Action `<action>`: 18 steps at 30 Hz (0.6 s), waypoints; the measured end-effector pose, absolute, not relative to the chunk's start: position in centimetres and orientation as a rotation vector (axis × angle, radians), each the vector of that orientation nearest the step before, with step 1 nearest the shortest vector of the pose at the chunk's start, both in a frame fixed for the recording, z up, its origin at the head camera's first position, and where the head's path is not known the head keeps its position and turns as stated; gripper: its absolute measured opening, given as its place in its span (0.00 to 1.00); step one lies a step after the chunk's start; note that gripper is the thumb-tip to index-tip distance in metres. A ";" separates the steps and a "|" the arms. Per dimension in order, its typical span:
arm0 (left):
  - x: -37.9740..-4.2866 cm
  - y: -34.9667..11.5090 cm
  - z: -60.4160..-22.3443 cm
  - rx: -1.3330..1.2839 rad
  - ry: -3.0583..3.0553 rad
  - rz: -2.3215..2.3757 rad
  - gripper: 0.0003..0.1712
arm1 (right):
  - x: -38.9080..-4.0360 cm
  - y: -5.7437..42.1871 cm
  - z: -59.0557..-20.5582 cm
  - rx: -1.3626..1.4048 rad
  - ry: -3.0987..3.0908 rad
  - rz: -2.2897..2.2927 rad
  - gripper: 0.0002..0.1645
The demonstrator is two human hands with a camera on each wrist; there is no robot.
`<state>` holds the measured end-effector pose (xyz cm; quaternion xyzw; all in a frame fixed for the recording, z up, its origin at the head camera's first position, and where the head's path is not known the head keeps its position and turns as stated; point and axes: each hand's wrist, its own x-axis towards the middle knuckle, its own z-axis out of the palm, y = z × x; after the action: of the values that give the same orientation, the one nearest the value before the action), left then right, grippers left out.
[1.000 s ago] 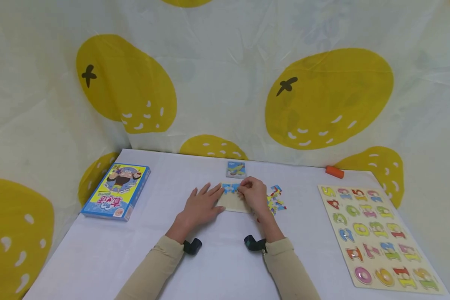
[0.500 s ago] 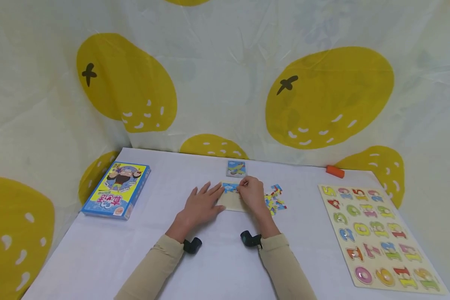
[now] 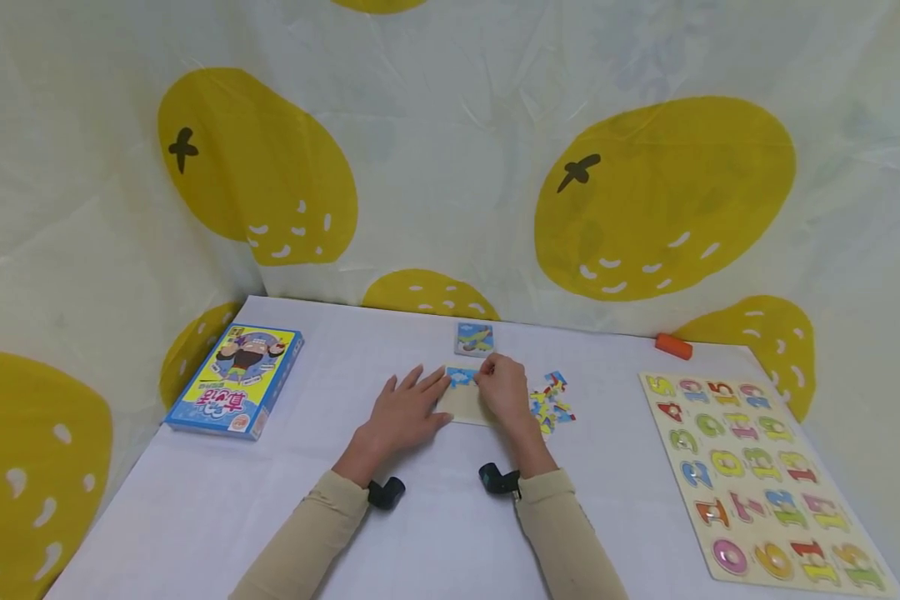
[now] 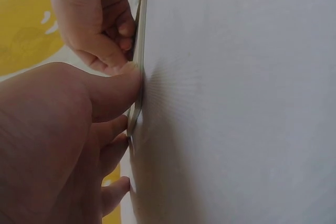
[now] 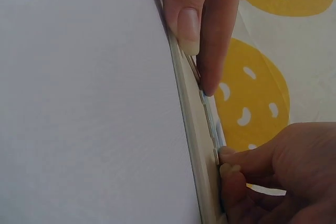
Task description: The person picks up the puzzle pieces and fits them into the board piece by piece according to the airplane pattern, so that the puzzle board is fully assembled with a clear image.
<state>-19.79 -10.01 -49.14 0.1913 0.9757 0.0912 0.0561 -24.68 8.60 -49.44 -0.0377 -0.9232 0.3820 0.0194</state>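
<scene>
A small wooden puzzle board [image 3: 461, 408] lies on the table, with blue puzzle pieces [image 3: 461, 375] along its far edge. My left hand [image 3: 405, 412] rests at the board's left side, fingers spread and thumb touching the near edge. At the far right part of the board, my right hand [image 3: 504, 392] pinches a puzzle piece between thumb and index finger; the fingers hide most of it. In the right wrist view, the pinching right hand [image 5: 268, 177] meets the board's [image 5: 189, 124] surface. Loose colourful pieces [image 3: 551, 404] lie just right of that hand.
Behind the board stands a small picture tile [image 3: 475, 339] showing a yellow plane-like shape. A blue and yellow box [image 3: 236, 379] is at the left. A wooden number board [image 3: 757, 475] lies at the right, with an orange cylinder [image 3: 673, 347] behind it.
My right hand has shifted slightly left and closer to the blue pieces on the board. The left hand has stayed in place.
</scene>
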 end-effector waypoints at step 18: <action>-20.0 -9.9 -49.0 0.683 2.968 0.283 0.37 | -24.1 9.1 -49.3 -0.021 -2.881 1.141 0.04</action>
<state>-20.01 -9.88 -49.01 0.2229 0.9696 0.0923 0.0413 -24.07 9.12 -49.30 -0.0068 -0.9296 0.3680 0.0214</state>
